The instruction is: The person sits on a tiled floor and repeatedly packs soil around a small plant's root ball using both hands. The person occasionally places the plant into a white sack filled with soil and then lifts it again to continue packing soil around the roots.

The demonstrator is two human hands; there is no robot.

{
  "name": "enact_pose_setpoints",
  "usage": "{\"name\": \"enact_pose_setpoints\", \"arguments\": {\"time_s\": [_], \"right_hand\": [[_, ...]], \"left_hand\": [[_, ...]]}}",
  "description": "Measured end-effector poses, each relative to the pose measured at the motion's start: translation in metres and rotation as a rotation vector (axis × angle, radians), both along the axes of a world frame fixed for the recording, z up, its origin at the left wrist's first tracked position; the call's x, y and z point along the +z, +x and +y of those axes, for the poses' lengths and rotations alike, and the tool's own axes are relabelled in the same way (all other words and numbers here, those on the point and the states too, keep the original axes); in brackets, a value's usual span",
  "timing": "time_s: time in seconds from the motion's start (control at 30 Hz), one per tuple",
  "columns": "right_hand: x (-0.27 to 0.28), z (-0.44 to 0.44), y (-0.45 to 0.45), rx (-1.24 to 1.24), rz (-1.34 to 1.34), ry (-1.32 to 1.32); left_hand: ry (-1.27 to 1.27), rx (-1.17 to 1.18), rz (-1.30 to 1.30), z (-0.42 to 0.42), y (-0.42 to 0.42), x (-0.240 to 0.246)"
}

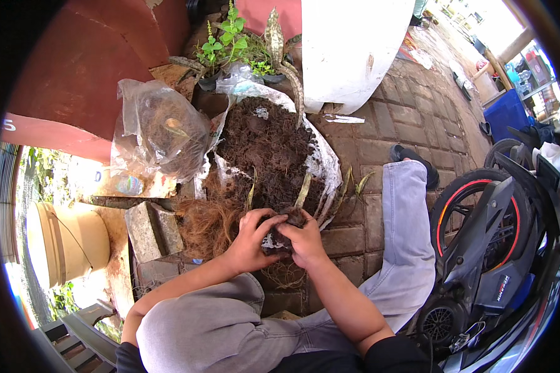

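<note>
My left hand and my right hand meet around a dark, fibrous clump of soil just in front of my knees. Both sets of fingers press on it, partly hiding its shape. A pale green leaf cutting stands up just beyond my fingertips; whether its base sits in the clump cannot be told. Behind the hands lies an opened white sack holding a heap of dark, root-filled soil. Loose brown coconut fibre is piled left of my left hand. A narrow yellowish leaf pokes up from the soil.
A clear plastic bag of fibre stands left of the sack. Potted plants are behind it. A concrete block and yellowish bucket are on the left. Loose leaves lie on the brick paving. A motorbike stands right.
</note>
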State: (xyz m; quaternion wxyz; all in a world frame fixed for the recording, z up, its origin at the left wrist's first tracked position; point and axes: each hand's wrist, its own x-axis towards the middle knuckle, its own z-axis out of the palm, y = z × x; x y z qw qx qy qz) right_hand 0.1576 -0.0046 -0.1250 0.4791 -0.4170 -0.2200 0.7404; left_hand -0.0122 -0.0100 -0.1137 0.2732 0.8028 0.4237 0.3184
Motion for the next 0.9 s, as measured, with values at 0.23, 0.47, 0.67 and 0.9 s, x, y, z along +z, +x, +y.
{"name": "enact_pose_setpoints", "arguments": {"time_s": [0.23, 0.47, 0.67, 0.9], "right_hand": [[0.014, 0.006, 0.023, 0.242, 0.113, -0.039], [0.013, 0.002, 0.017, 0.272, 0.409, -0.006], [0.016, 0.003, 0.012, 0.204, 0.31, -0.058], [0.023, 0.004, 0.016, 0.115, 0.438, -0.082]], "left_hand": [[-0.006, -0.024, -0.156, 0.005, -0.004, -0.003], [0.088, -0.038, -0.048, 0.004, -0.003, 0.004], [0.033, -0.003, -0.134, 0.004, 0.0, 0.006], [0.094, 0.008, -0.093, 0.006, -0.004, 0.005]]}}
